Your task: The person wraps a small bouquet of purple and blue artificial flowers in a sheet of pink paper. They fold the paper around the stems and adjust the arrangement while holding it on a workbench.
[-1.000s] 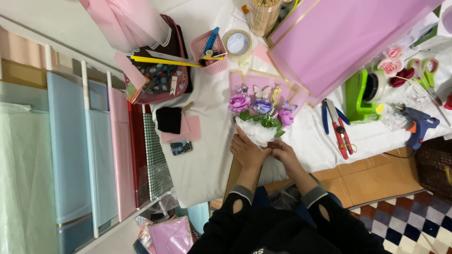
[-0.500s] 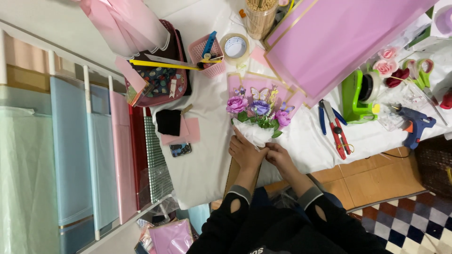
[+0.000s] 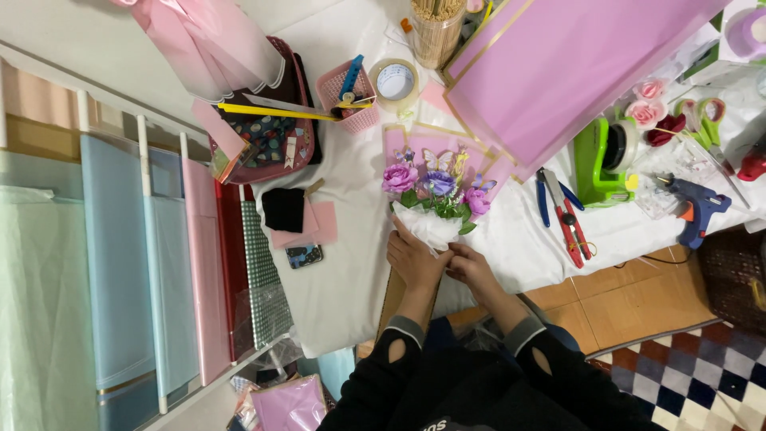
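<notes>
A small bouquet [image 3: 435, 191] of purple and pink paper flowers with butterfly picks lies on the white table cover, its stems wrapped in white tissue [image 3: 427, 227]. My left hand [image 3: 415, 259] grips the tissue-wrapped base from the left. My right hand [image 3: 472, 269] pinches the same base from the right. Both hands touch each other at the wrap. Pink wrapping sheets with gold edges [image 3: 415, 144] lie under the flower heads.
A large purple sheet [image 3: 574, 64] covers the upper right. Pliers and scissors [image 3: 562, 211], a green tape dispenser [image 3: 602, 160] and a blue glue gun [image 3: 694, 207] lie right. A pink basket [image 3: 351, 100], tape roll [image 3: 395, 80], phone [image 3: 303, 255] and paper rolls [image 3: 120, 271] are left.
My hands have shifted slightly on the tissue wrap at the bouquet's base. The bouquet stays in the same place.
</notes>
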